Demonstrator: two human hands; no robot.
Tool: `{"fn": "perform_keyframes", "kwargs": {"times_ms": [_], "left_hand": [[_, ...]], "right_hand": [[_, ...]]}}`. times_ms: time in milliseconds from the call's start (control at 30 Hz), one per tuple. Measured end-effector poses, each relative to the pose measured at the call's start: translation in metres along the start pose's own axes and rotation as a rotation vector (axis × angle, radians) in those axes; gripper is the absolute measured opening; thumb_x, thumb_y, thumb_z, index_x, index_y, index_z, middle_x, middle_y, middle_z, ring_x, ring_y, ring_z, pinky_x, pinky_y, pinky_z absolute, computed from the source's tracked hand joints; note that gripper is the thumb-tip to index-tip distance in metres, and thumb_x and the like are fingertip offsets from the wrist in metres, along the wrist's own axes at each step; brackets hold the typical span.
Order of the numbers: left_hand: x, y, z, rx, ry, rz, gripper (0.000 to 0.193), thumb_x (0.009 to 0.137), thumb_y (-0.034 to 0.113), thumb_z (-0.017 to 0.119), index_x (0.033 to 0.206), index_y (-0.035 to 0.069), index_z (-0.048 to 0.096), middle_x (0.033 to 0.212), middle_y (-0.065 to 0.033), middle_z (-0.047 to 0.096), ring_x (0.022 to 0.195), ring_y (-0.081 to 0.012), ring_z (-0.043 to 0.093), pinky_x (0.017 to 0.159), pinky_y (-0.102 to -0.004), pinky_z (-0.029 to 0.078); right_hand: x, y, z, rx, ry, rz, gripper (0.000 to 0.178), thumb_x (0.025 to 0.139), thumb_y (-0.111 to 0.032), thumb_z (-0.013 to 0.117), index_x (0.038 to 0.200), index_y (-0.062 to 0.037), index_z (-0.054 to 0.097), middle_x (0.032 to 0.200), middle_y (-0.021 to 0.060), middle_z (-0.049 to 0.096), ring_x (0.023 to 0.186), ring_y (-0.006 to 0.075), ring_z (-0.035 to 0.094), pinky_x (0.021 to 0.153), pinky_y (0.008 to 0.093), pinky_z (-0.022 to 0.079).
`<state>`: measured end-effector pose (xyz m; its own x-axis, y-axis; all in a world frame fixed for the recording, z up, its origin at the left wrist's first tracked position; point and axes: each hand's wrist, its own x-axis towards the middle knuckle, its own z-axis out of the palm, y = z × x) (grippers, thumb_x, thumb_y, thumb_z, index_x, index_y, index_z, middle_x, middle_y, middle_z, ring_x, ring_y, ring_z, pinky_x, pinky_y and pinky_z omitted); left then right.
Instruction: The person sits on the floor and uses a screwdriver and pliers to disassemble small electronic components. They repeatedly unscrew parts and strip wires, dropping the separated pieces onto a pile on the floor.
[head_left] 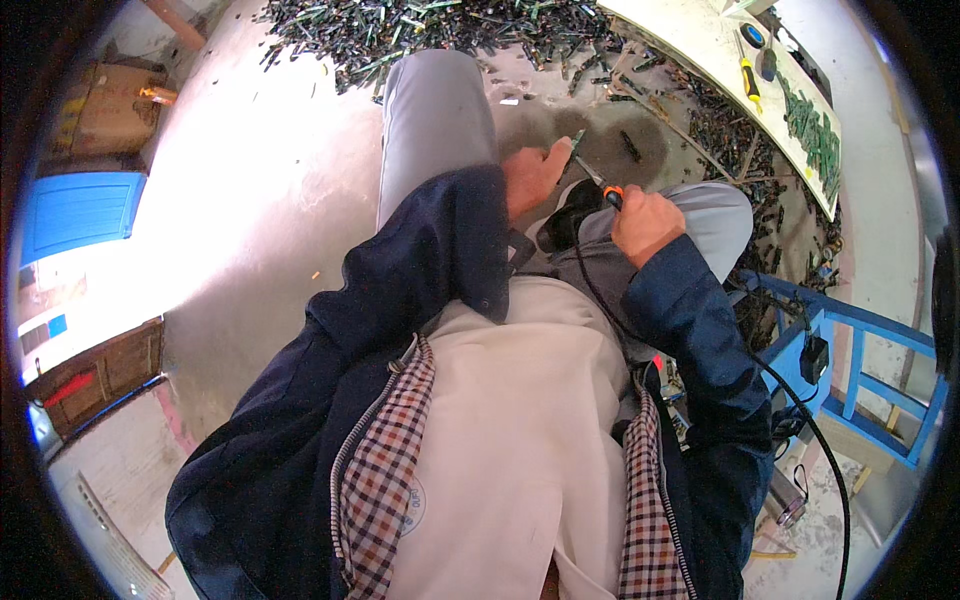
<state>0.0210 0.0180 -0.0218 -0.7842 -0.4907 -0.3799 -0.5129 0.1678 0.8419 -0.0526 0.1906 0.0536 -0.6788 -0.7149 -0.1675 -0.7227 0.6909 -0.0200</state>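
My left hand is closed, pinching a small green circuit board strip between thumb and fingers, out past my knees. My right hand is wrapped round the orange and black handle of a soldering iron. The iron's metal shaft points up and left toward the strip; whether its tip touches the strip is too small to tell. From the handle a black cord runs down beside my lap. One dark strip lies on the floor just beyond the iron.
A large heap of dark and green strips spreads across the floor ahead. On the pale board at right lie green strips, a yellow-handled screwdriver and a blue roll. A blue frame and trailing black cable are nearer.
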Motion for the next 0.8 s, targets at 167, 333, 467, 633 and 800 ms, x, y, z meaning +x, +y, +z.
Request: {"fn": "perform_keyframes", "kwargs": {"times_ms": [167,333,467,633,800], "left_hand": [[-0.005,0.004,0.004,-0.146,0.002,0.038,0.065,0.085,0.059,0.041,0.063,0.000,0.059,0.059,-0.0127,0.056,0.054,-0.0244,0.053,0.054,-0.0396,0.040],[-0.005,0.003,0.015,-0.407,-0.021,-0.158,0.051,0.084,0.054,0.046,0.064,0.008,0.053,0.049,-0.0018,0.043,0.039,-0.0160,0.039,0.040,-0.0321,0.027],[-0.008,0.015,0.000,-0.642,-0.310,-0.384,0.045,0.085,0.053,0.045,0.064,0.013,0.045,0.046,0.0024,0.033,0.037,-0.0129,0.030,0.038,-0.0296,0.022],[-0.007,0.016,-0.019,-1.086,-0.846,-0.354,0.044,0.090,0.049,0.041,0.061,0.017,0.036,0.047,0.0055,0.026,0.037,-0.0106,0.022,0.037,-0.0278,0.020],[-0.005,0.020,-0.019,-1.321,-0.976,-0.337,0.042,0.092,0.047,0.038,0.062,0.017,0.036,0.048,0.0063,0.025,0.038,-0.0094,0.023,0.038,-0.0267,0.021]], "right_hand": [[0.004,-0.004,-0.008,-0.013,-0.052,-0.003,0.016,0.075,-0.015,0.056,0.083,-0.0025,0.060,0.078,0.0192,0.065,0.075,0.0337,0.065,0.067,0.0425,0.053],[0.006,-0.005,0.002,-0.003,-0.054,-0.014,0.017,0.077,-0.017,0.056,0.085,-0.0032,0.059,0.072,0.0218,0.062,0.070,0.0380,0.062,0.064,0.0480,0.049],[0.004,0.009,0.003,0.206,-0.143,-0.053,0.024,0.078,-0.020,0.060,0.090,-0.0001,0.060,0.074,0.0222,0.062,0.069,0.0352,0.063,0.061,0.0451,0.049],[-0.010,0.016,-0.010,1.094,-0.513,0.221,0.023,0.085,-0.023,0.060,0.087,-0.0006,0.059,0.064,0.0086,0.060,0.052,0.0178,0.058,0.047,0.0330,0.046],[-0.021,0.003,-0.015,1.457,-0.549,0.227,0.018,0.086,-0.019,0.060,0.086,-0.0015,0.058,0.062,0.0038,0.056,0.048,0.0122,0.051,0.044,0.0269,0.042]]}}
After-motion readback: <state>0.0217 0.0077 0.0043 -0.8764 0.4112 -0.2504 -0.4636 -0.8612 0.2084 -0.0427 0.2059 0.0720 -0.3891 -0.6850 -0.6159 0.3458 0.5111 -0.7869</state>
